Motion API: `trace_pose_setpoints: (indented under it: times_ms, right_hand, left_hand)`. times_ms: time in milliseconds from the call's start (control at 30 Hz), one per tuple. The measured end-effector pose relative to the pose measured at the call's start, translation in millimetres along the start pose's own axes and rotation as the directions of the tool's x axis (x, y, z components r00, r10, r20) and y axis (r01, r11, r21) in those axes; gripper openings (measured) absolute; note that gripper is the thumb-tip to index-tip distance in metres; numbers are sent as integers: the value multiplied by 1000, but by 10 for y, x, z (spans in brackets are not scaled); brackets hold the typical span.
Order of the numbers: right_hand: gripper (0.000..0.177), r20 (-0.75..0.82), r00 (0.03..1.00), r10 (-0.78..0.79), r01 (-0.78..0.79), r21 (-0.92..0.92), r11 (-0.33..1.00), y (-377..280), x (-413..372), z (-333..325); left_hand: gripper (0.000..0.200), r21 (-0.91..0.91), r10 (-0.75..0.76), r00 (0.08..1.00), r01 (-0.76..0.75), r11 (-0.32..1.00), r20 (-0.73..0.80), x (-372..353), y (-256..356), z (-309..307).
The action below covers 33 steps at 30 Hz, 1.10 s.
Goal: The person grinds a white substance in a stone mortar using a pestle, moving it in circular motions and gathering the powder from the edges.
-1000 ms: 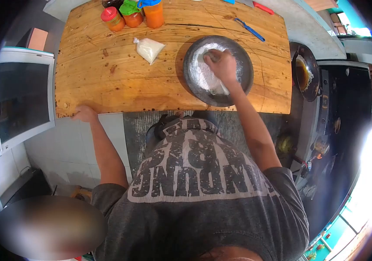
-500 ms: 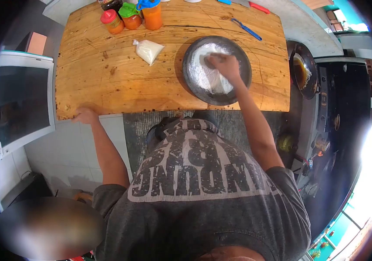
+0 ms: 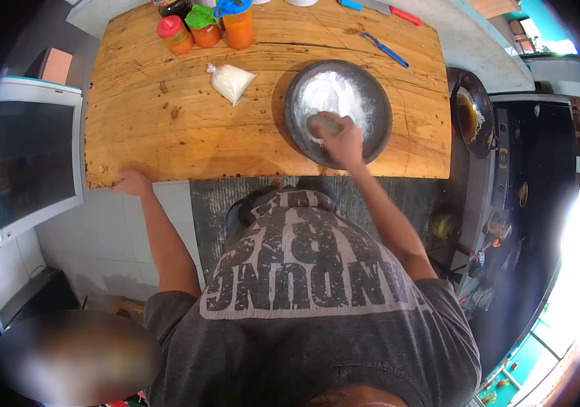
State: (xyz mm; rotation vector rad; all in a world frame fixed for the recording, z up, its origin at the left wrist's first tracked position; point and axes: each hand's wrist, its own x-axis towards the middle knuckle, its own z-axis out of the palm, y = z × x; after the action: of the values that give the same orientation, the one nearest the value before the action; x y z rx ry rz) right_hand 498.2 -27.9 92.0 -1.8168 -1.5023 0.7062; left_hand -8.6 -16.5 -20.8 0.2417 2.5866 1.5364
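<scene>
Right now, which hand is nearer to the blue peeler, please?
Right. The right hand is in the dish, short of the blue peeler; the left hand is at the left corner of the table.

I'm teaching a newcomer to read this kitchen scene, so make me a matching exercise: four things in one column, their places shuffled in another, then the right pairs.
Things
1. Left hand
2. Right hand
3. Tied bag
4. Blue tool

Places
A. On the table, past the bowl's far side, toward the right
B. At the near edge of the wooden table
C. Over the dark bowl, holding a grey stone
D. On the table, left of the bowl

Right pairs: 1-B, 2-C, 3-D, 4-A
</scene>
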Motion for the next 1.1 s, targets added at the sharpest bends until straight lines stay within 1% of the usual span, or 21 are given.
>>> trace_pose_setpoints:
  times_ms: [33, 67, 200, 300, 367, 400, 433, 500, 567, 600, 633, 667, 700, 767, 800, 833, 867, 967, 1033, 1067, 1100]
  right_hand:
    - [36, -102, 975, -196, 178, -166, 970, -79, -151, 103]
    - [32, -110, 971, -212, 194, -156, 968, -136, -176, 155]
    - [39, -57, 969, -241, 213, -311, 926, -90, 438, 138]
    - [43, 115, 993, 5, -2, -31, 1000, 35, 671, -64]
    - [42, 204, 965, 161, -136, -133, 982, -97, 376, -160]
    - [38, 9, 998, -62, 63, -155, 986, -7, 125, -15]
    - [35, -41, 979, -202, 190, -201, 961, -70, -50, 37]
    - [31, -69, 971, -228, 213, -178, 961, -119, -68, 98]
    - [30, -63, 973, -223, 199, -268, 943, -199, 247, 74]
    - [30, -85, 947, -310, 279, -262, 924, -101, 447, 93]
    - [33, -26, 973, -229, 217, -227, 949, -66, 600, 49]
    - [33, 28, 991, -129, 131, -109, 985, 11, 658, -5]
    - [33, 94, 995, -39, 39, 5, 999, 61, 691, -52]
    - [33, 191, 963, 191, -160, -165, 973, -102, 393, -185]
    - [36, 53, 998, -45, 58, -270, 961, -14, 150, -79]
    - [33, -19, 967, -253, 241, -254, 937, -46, -36, -28]
    - [32, -40, 969, -245, 230, -225, 947, -70, -98, 21]
    - [30, -74, 961, -268, 243, -241, 939, -6, 123, 80]
    - [32, -41, 957, -288, 265, -288, 920, 15, 469, 44]
    - [34, 79, 987, -141, 153, -182, 971, -17, 612, -69]
    - [36, 215, 977, -2, 22, -92, 996, -35, 698, -195]
  left_hand:
    - [69, 30, 11, 1000, -11, 999, -5, 4, 7, 4]
    - [70, 61, 25, 1000, -24, 998, -8, 10, 11, -21]
    - [67, 23, 54, 999, -54, 998, 5, -84, 87, -37]
    - [65, 9, 34, 999, -34, 999, -8, -75, 75, -53]
    - [65, 11, 27, 1000, -27, 1000, -16, -102, 115, -43]
    - [65, 36, 1, 1000, -1, 999, -21, -110, 130, -53]
    - [64, 65, -22, 999, 24, 998, -23, -119, 159, -55]
    - [64, 80, -39, 999, 41, 996, -25, -121, 160, -67]
    - [64, 56, -22, 1000, 22, 998, -8, -126, 155, -84]
    - [64, 55, -30, 999, 31, 998, -9, -131, 159, -73]
    - [64, 53, -39, 999, 39, 998, -11, -133, 169, -64]
    - [65, 53, -47, 999, 48, 997, -13, -129, 175, -71]
    - [65, 39, -15, 1000, 16, 999, -4, -154, 187, -82]
    - [66, -1, 40, 999, -40, 999, -5, -198, 210, -94]
    - [66, -5, 56, 998, -57, 998, -27, -190, 209, -86]
    - [66, -2, 73, 996, -73, 997, -44, -188, 192, -82]
    - [66, 4, 93, 994, -93, 996, -59, -174, 173, -78]
    - [63, 323, 256, 932, -167, 932, -255, 72, -15, 37]
    - [62, 344, 542, 814, -458, 820, -209, -140, 264, -42]
    - [61, 350, 667, 721, -585, 731, -187, -315, 404, -75]
    - [61, 252, 732, 676, -697, 671, -80, -458, 471, -61]
